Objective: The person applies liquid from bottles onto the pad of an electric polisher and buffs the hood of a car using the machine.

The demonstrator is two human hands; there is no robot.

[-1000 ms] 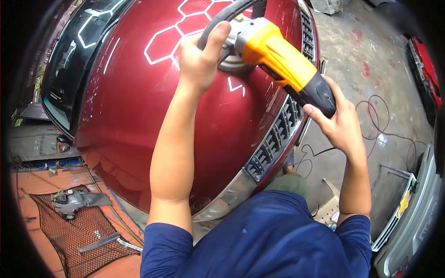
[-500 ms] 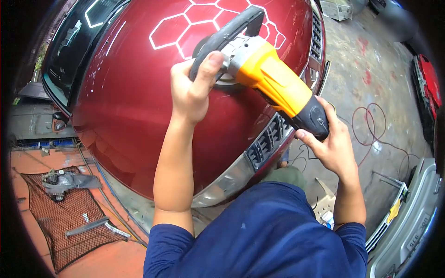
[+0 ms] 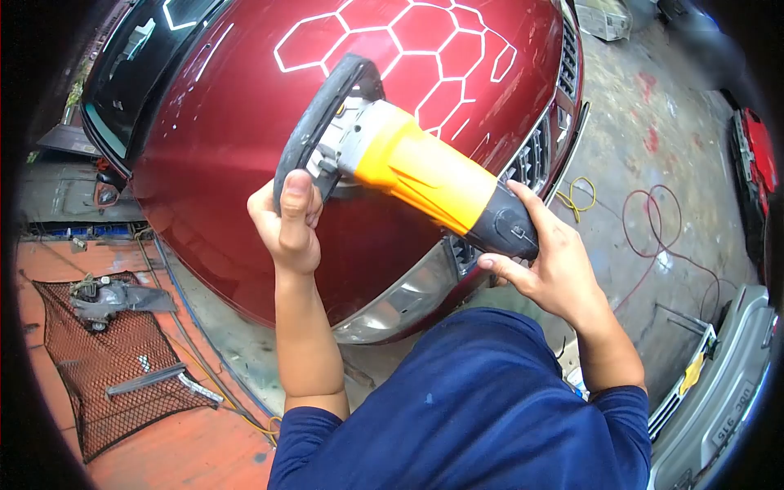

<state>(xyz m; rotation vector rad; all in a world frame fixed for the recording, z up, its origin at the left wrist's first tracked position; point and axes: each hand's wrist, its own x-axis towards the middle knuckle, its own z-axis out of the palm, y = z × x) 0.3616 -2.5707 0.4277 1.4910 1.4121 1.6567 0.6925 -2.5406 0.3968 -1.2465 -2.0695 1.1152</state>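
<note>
Orange sheeting (image 3: 188, 457) at far left, black net (image 3: 82, 351) spread on it; grey part (image 3: 118, 302) near the net's top edge, metal bar (image 3: 147, 380) lying lower down. Car windshield (image 3: 122, 102) top left, then the dark red hood (image 3: 237, 220) filling the middle, white hexagon-shaped reflections (image 3: 394, 29) across its upper area. Left hand (image 3: 287, 233) is over the hood, fingers curled round the lower end of a black loop handle (image 3: 314, 114), thumb up along it. Handle sits at the front of the power tool (image 3: 425, 167), which is over the hood and slanted across the view: metal head (image 3: 349, 137) upper left, yellow body mid, black rear housing (image 3: 500, 224) lower right. Underside of the head is mostly hidden, can't tell if it touches paint. Headlight (image 3: 408, 306) shows below the body; grille (image 3: 531, 159) runs up behind the housing. Right hand (image 3: 559, 265) clasps the housing, thumb on the lower side, fingers on the upper. Navy shirt (image 3: 457, 400) bottom centre. Further right: yellow cord (image 3: 590, 196) on the concrete floor (image 3: 621, 122), then red hose (image 3: 625, 219) in loops, white rack (image 3: 678, 396) beside a silver panel (image 3: 739, 367), red part (image 3: 759, 151) above them at the edge.
</note>
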